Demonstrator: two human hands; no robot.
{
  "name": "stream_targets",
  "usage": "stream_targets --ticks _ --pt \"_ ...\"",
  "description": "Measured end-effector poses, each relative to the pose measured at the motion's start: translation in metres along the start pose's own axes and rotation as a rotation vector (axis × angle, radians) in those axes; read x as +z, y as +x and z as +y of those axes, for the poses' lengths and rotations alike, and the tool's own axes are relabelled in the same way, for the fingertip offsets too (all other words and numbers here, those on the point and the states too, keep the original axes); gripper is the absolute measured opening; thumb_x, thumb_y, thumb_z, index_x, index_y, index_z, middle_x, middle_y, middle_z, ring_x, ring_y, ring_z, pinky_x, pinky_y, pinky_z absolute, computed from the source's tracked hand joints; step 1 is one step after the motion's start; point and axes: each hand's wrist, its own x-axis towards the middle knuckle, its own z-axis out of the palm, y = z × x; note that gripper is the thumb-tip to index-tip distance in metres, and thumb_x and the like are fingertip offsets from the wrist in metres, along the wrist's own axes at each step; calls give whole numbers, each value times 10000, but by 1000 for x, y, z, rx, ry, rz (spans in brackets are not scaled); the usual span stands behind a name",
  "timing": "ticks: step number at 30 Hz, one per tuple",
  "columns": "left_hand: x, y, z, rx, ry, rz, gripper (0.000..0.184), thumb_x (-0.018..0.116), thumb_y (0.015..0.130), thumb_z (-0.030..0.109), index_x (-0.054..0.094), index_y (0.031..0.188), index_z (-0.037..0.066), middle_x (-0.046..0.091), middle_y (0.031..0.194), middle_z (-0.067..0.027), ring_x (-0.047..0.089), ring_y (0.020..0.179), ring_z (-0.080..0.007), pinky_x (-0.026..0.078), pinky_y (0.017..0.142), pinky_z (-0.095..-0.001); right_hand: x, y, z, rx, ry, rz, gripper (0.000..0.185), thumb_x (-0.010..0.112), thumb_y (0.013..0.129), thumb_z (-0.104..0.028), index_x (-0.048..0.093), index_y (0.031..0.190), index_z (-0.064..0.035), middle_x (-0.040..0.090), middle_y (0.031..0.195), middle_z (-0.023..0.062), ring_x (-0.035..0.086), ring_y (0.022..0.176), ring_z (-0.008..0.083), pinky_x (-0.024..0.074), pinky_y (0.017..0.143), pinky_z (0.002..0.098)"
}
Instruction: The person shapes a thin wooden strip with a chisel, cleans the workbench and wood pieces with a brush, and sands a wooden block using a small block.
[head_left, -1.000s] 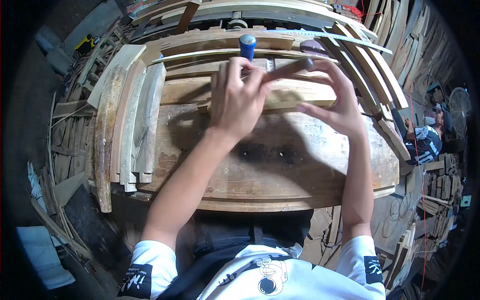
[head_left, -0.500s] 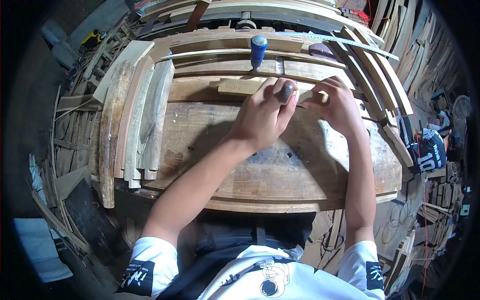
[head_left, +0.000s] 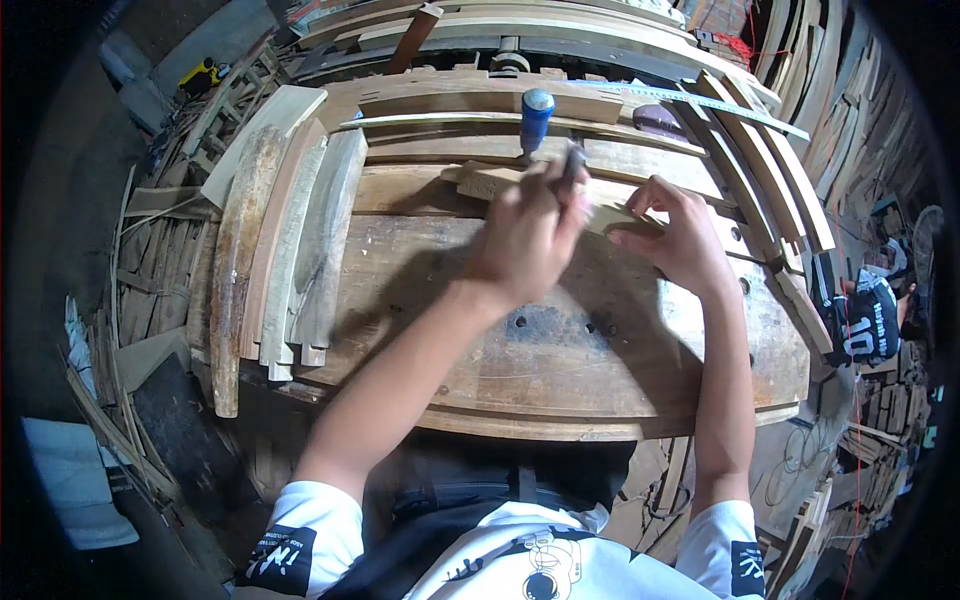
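"Wooden block (head_left: 486, 183)?"
"On the workbench (head_left: 460, 370), by both hands."
"Left hand (head_left: 520, 240)?"
"Around a dark-ended tool (head_left: 574, 163); blurred, so probably shifting."
"Right hand (head_left: 685, 240)?"
"Curled narrow; can't tell if gripping."

Dark handle (head_left: 574, 163) swung from sideways to upright; right hand (head_left: 682, 240) curled in.

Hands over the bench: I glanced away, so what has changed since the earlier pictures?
The left hand has turned the dark-ended tool from slanting towards the right hand to roughly upright. The right hand, open at first, has curled its fingers near the wood block. The blue-handled tool stayed standing behind the block.
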Motion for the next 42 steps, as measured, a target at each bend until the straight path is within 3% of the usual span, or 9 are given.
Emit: stream_targets --ticks 3,4,9,10,15,17,25,36,42 --pt "6 -4 1 164 53 -21 211 525 1029 214 609 1090 30 689 940 -174 701 739 -303 566 722 -414 4 0 -5 53 23 -66 376 879 708 -144 575 897 -29 656 784 123 647 704 260 519 665 374" --pt "3 -3 0 163 156 -11 153 530 1012 207 560 1058 64 626 868 -176 651 591 -314 565 504 -419 4 0 -10 78 22 -91 376 879 710 -143 574 898 -29 652 773 117 641 687 248 518 655 371" --pt "-30 12 -10 -124 570 205 93 564 989 194 573 1078 170 590 857 -93 606 535 -235 554 445 -357 10 -1 -4 83 82 -98 376 868 701 -76 579 933 -16 627 802 124 634 711 247 519 671 383" --pt "-34 11 -22 96 693 232 134 564 990 202 547 1111 145 589 870 -64 598 528 -204 557 438 -321 8 -1 -4 60 92 -97 354 853 703 -44 586 933 -15 619 819 128 631 728 247 511 674 393" --pt "-4 1 -2 -155 22 11 228 567 1021 264 632 1058 49 672 898 -166 680 787 -295 549 703 -390 8 -2 -6 9 101 -63 324 843 703 -40 598 915 -34 600 808 116 609 706 245 498 661 386" --pt "18 -1 3 232 51 152 243 566 1023 280 635 1071 52 677 889 -160 676 748 -274 559 699 -392 9 -1 -7 31 111 -74 324 844 700 -44 601 914 -37 597 813 115 604 704 242 496 658 381" --pt "-20 11 -3 -198 657 15 187 555 994 233 540 1074 65 613 834 -106 639 579 -238 557 444 -329 18 -1 -2 -7 145 -1 326 833 697 -34 603 929 -39 603 743 98 606 677 226 502 648 376" --pt "12 -8 17 37 370 -126 298 690 889 192 606 1163 112 561 877 -152 631 804 -380 517 679 -462 19 -2 -6 -156 341 -25 678 696 844 -574 560 1232 -35 714 967 189 700 945 352 539 825 441" --pt "10 -4 9 131 179 -60 554 824 773 242 576 1243 90 591 964 -111 608 830 -263 519 741 -396 28 0 -7 -73 544 93 340 575 980 -232 525 1237 -15 652 1132 171 665 1030 272 537 876 391"
